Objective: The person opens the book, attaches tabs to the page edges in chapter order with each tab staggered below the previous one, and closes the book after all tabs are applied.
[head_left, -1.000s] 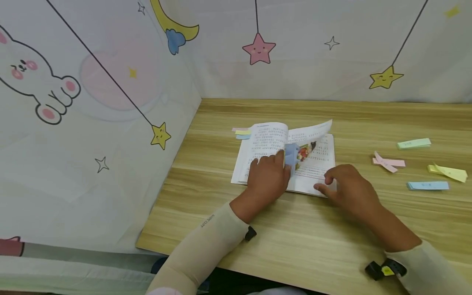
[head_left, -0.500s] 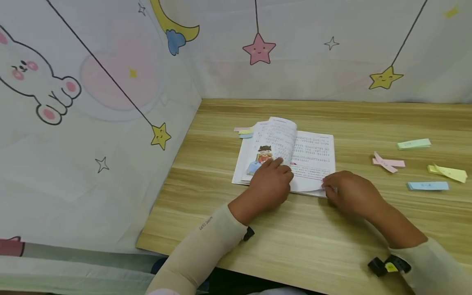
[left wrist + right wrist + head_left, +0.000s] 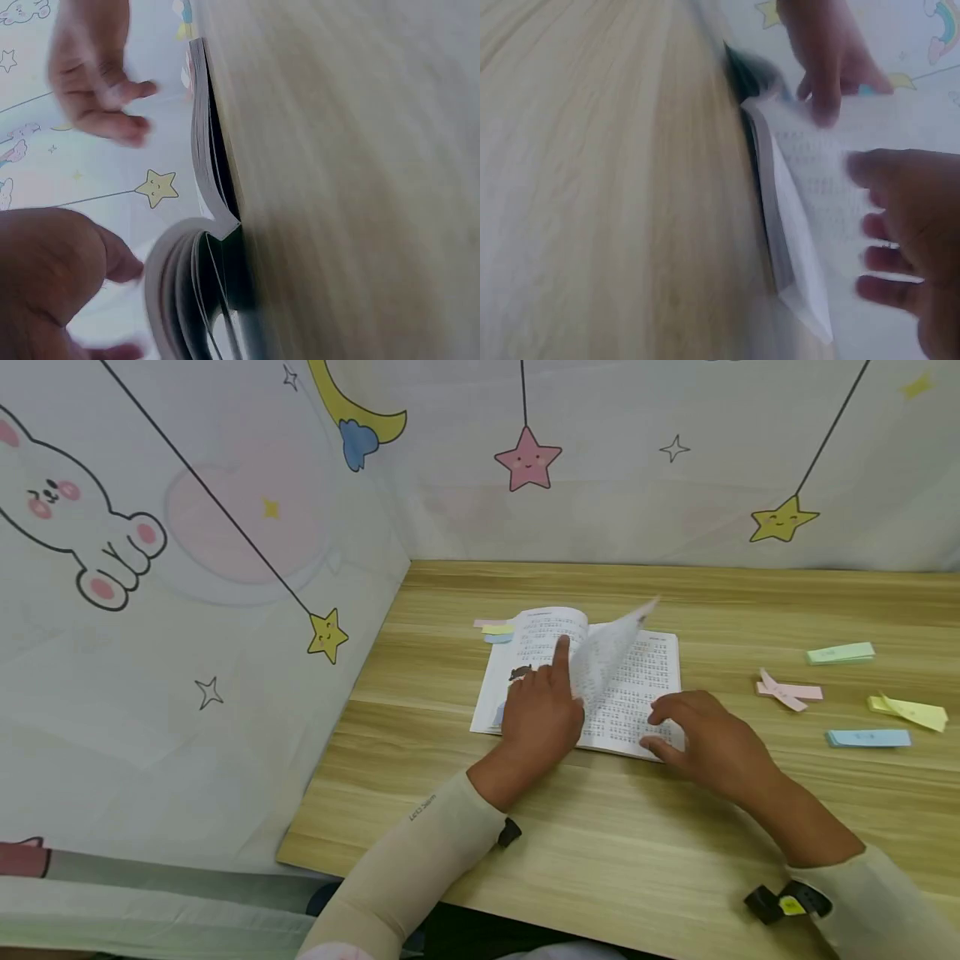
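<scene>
An open book [image 3: 637,710] with printed pages lies on the wooden table. One leaf [image 3: 609,652] stands raised in mid-turn near the spine. On the left-hand pages rests my left hand [image 3: 542,714], its index finger stretched out toward the top beside the raised leaf. My right hand [image 3: 712,739] hovers at the book's lower right corner, thumb and index finger spread apart with nothing between them. The right wrist view shows the right hand's fingers [image 3: 889,259] apart over the page. From the left wrist view, the thick curled block of pages [image 3: 176,277] shows beside the left hand.
Pink, yellow and blue tabs [image 3: 495,629] stick out from the book's left edge. To the right lie green [image 3: 840,653], pink [image 3: 802,692], yellow [image 3: 911,712] and blue [image 3: 868,738] sticky-note strips. A wall sheet [image 3: 600,510] with printed stars borders the table's back and left.
The leaf with the child picture went over to the left and another leaf has risen. My right hand pinched the lower right corner half a second ago and has since let go. The left index finger has straightened.
</scene>
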Tool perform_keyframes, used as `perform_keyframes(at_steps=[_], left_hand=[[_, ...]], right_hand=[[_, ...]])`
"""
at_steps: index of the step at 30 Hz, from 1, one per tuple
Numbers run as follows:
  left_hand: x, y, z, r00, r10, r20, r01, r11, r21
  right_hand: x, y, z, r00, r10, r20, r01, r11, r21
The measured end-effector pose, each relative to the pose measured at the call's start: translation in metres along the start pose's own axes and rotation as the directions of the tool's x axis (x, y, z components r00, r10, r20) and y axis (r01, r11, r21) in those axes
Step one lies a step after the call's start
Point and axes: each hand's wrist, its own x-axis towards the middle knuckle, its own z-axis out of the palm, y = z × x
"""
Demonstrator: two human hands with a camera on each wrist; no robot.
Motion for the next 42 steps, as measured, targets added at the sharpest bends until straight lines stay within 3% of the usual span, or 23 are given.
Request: perform_keyframes(at_steps=[2,3,6,7,9,11,12,19,23,31,36,38,40,42], left_hand=[[0.001,-0.002,0.000,0.998,-0.050,-0.034,0.051,0.999,0.014],[0.001,-0.002,-0.001,0.999,-0.042,-0.025,0.043,0.999,0.030],[0.000,-0.004,-0.005,0.992,0.095,0.082,-0.101,0.992,0.080],[-0.001,-0.004,-0.007,0.977,0.162,0.136,-0.173,0.982,0.074],[-0.003,-0.004,-0.009,0.930,0.288,0.229,-0.304,0.952,0.037],[-0.007,-0.003,-0.010,0.890,0.346,0.295,-0.359,0.933,-0.013],[-0.009,-0.003,-0.011,0.881,0.352,0.318,-0.360,0.932,-0.035],[-0.014,-0.003,-0.010,0.887,0.335,0.319,-0.332,0.941,-0.065],[-0.013,-0.004,-0.008,0.877,0.344,0.334,-0.336,0.938,-0.085],[-0.009,-0.005,-0.004,0.840,0.378,0.390,-0.355,0.925,-0.133],[-0.008,-0.004,-0.005,0.835,0.366,0.411,-0.331,0.931,-0.157],[-0.008,-0.004,-0.006,0.834,0.356,0.422,-0.316,0.934,-0.164],[-0.009,-0.004,-0.007,0.834,0.346,0.430,-0.304,0.938,-0.165],[-0.009,-0.004,-0.007,0.833,0.340,0.437,-0.297,0.940,-0.165]], right_hand=[[-0.004,0.005,0.002,0.992,-0.004,0.129,0.004,1.000,-0.001],[-0.005,0.007,0.002,0.985,-0.016,0.171,0.017,1.000,-0.007],[-0.008,0.011,0.005,0.977,-0.068,0.203,0.070,0.998,-0.002],[-0.008,0.012,0.006,0.977,-0.081,0.196,0.083,0.997,-0.001],[-0.009,0.013,0.006,0.980,-0.085,0.182,0.086,0.996,0.001],[-0.009,0.013,0.006,0.980,-0.077,0.185,0.077,0.997,0.004],[-0.009,0.012,0.006,0.979,-0.068,0.190,0.067,0.998,0.007],[-0.010,0.014,0.006,0.975,-0.024,0.219,0.021,1.000,0.016],[-0.010,0.015,0.008,0.975,-0.022,0.223,0.017,1.000,0.024],[-0.012,0.018,0.008,0.978,-0.045,0.202,0.039,0.999,0.035],[-0.011,0.020,0.002,0.973,-0.008,0.232,-0.009,0.997,0.074],[-0.010,0.029,-0.006,0.981,0.010,0.191,-0.029,0.995,0.095],[-0.008,0.047,-0.018,0.994,0.053,0.100,-0.062,0.995,0.082],[-0.004,0.072,-0.032,0.991,0.137,0.001,-0.137,0.989,0.047]])
